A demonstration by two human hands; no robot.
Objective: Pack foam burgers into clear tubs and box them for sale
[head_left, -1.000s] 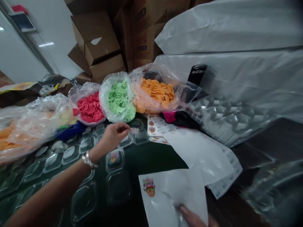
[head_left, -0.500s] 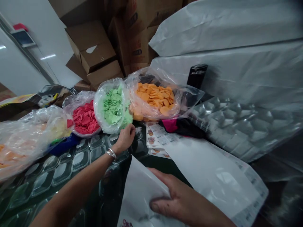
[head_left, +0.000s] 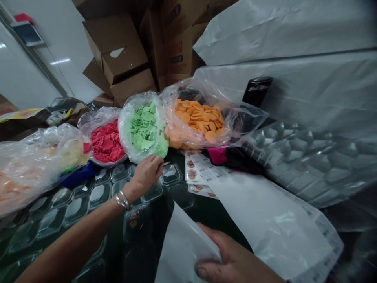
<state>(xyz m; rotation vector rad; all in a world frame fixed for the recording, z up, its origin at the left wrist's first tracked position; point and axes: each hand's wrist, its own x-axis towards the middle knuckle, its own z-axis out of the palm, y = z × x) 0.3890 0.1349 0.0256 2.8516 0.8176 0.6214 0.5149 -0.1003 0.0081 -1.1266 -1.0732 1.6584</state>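
My left hand [head_left: 147,173], with silver bangles at the wrist, reaches over the clear plastic containers [head_left: 101,195] just in front of the bag of green pieces [head_left: 144,127]. Its fingers are curled together; what they hold, if anything, is too small to make out. At the lower middle, my right hand [head_left: 226,255] grips a white sheet [head_left: 185,239] between thumb and fingers, the sheet bent upward at its near edge. A small printed label [head_left: 134,218] shows on one container below my left wrist.
Bags of red pieces [head_left: 107,141] and orange discs [head_left: 203,118] stand along the back. Printed label sheets [head_left: 196,173] and a large white sheet [head_left: 271,212] lie to the right, beside bagged clear trays [head_left: 309,157]. Cardboard boxes [head_left: 118,35] are stacked behind.
My left hand has moved left, uncovering a clear container to its right. My right hand keeps its grip on the white sheet. The view has shifted slightly.
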